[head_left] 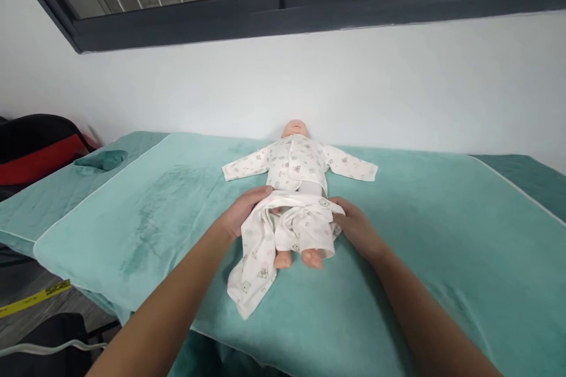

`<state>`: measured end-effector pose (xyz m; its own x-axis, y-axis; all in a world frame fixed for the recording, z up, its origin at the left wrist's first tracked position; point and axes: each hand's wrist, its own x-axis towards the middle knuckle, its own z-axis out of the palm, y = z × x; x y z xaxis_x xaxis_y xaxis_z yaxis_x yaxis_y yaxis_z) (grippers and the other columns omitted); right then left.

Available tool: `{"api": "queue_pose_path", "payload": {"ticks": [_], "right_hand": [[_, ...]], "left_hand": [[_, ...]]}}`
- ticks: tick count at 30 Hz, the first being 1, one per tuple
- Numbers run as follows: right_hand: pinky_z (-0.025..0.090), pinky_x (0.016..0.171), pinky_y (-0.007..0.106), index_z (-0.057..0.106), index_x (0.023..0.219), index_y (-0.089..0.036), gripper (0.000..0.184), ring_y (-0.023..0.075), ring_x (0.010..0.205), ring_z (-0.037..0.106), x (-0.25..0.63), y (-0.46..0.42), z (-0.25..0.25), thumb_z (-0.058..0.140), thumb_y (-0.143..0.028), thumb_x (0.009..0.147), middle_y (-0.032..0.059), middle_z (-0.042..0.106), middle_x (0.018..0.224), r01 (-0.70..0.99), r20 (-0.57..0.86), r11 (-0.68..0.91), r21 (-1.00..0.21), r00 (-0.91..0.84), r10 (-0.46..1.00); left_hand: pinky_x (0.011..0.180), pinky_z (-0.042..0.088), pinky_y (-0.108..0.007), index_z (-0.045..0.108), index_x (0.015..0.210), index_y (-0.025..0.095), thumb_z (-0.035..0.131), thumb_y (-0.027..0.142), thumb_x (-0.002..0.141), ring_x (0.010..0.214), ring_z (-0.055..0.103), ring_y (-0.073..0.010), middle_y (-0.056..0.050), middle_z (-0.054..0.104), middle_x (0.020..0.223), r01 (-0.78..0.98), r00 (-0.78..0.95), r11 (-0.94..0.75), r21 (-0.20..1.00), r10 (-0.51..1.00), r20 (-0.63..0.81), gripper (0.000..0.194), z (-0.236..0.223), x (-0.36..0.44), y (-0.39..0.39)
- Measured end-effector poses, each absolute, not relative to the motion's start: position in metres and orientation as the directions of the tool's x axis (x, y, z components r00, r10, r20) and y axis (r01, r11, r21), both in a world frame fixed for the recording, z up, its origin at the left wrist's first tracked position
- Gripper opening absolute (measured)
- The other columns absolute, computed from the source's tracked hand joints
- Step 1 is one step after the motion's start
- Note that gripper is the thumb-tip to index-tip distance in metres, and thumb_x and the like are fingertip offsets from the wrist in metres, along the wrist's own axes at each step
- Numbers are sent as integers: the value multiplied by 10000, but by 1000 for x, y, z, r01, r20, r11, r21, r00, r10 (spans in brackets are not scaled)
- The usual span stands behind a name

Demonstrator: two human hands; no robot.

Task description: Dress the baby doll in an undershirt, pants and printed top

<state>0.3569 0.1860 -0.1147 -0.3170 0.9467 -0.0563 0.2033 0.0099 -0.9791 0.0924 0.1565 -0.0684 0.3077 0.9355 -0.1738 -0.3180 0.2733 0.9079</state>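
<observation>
A baby doll (296, 128) lies on its back, its head toward the wall. It wears a white patterned long-sleeved top (297, 160) with both sleeves spread wide. White patterned baby pants (305, 227) are bunched around its legs, and the doll's feet (312, 258) stick out below. One pant leg hangs off to the left and lies flat on the cover. My left hand (248, 207) is closed on the waistband's left side. My right hand (354, 224) grips the waistband's right side, some of its fingers hidden by cloth.
A green velvety cover (424, 230) lies over the bed, which stands against a white wall (309, 82) under a dark-framed window (177, 23). A red and black bag (39, 150) is at the far left. Yellow tape (35, 298) and a pale cable (48, 349) show at lower left.
</observation>
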Motion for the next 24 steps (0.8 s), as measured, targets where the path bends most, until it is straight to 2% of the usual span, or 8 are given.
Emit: {"api": "queue_pose_path", "payload": {"ticks": [4,6,8,10,14,19,22,24], "right_hand": [[443,742,287,622,1070,-216,364,212,925,559,357,185,-70,644,-369,740,30,634,1025,233,-25,101,-967,-481,876],[457,777,293,648,1086,-247,420,251,1045,547,346,189,-41,711,-387,695,39,624,1123,258,-24,142,-956,-548,836],[438,680,272,685,985,-238,348,224,903,571,326,197,-20,735,-426,696,38,644,996,365,-101,198,-910,-656,748],[327,526,240,652,768,-199,279,137,633,488,300,205,-15,706,-471,737,14,591,734,448,-146,283,-848,-710,688],[247,469,220,564,643,-176,333,90,545,407,267,217,-33,705,-465,729,-12,502,623,439,-97,307,-844,-689,718],[278,465,191,548,674,-172,211,89,562,413,276,215,-47,673,-336,720,-18,467,632,333,-140,120,-935,-658,740],[328,487,189,512,714,-173,179,89,572,433,283,213,-45,648,-289,706,-20,474,656,149,-180,-108,-983,-652,737],[346,493,193,465,707,-177,209,83,550,419,283,213,-46,646,-277,678,-28,457,636,13,-197,-255,-967,-671,715]], "left_hand": [[713,471,-280,652,902,122,723,411,768,794,607,-188,-79,641,856,-251,317,290,923,926,-205,326,-73,90,151],[692,456,-260,637,888,138,724,437,768,774,592,-167,-55,628,847,-205,309,285,937,927,-214,334,-74,90,151],[631,417,-226,595,830,156,707,482,777,689,536,-120,-8,583,772,-185,258,250,951,946,-198,349,-76,93,154],[608,396,-210,548,803,168,696,517,774,658,497,-99,19,543,742,-220,165,192,956,974,-158,380,-79,97,160],[601,399,-212,487,776,180,739,505,720,646,474,-94,33,489,723,-401,-9,99,911,994,-112,415,-89,107,170],[593,395,-216,528,771,182,740,423,736,626,465,-89,28,511,730,-497,-19,114,860,990,-142,323,-93,114,163],[591,409,-228,582,845,198,736,425,739,616,503,-103,19,574,744,-495,44,159,854,987,-158,294,-95,112,156],[575,408,-224,620,924,199,777,427,690,608,517,-106,10,604,756,-486,85,166,858,986,-142,363,-98,108,154]]}}
